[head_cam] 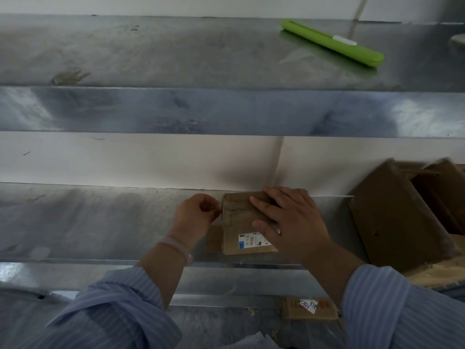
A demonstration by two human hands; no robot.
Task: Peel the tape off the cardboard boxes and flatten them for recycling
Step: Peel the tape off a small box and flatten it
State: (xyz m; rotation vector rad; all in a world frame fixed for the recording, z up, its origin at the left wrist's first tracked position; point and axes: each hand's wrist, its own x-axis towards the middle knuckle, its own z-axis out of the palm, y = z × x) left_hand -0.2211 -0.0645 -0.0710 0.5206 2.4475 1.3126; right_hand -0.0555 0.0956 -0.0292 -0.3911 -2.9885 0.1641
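Fingers (pixel 210 206) of the left hand (pixel 195 217) pinch tape at the small box's (pixel 239 222) left edge; right hand (pixel 286 217) presses flat, fingers spread. Peeling step; next, pull steadily.

At one o'clock we see a green tool (pixel 332 42) with a white slider lying diagonally on the upper metal shelf (pixel 151 51). Below it a white wall (pixel 125 159) backs the steel worktop (pixel 75 222). Both metal surfaces look smudged and dull.
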